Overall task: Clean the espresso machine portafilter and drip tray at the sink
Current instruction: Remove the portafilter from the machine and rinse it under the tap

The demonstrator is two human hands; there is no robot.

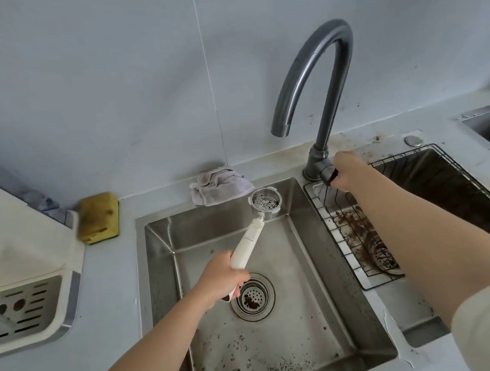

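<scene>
We reach both bare forearms forward: our left hand [224,276] curls round the portafilter handle [248,245], lower and nearer; our right hand [346,171], farther out, grips the tap lever [330,176].

The sink basin [156,239] is showing brushed stainless steel, dull and gritty with dark grounds. At one o'clock the gooseneck faucet [323,56] is gleaming in dark satin metal. The portafilter [252,233] is pairing a shiny metal basket with a smooth off-white plastic handle. At ten o'clock the yellow sponge [99,216] is looking coarse and porous; at twelve the rag [218,186] is looking soft and nubbly. At eight o'clock the drip tray grate [12,318] is shining silver.
</scene>
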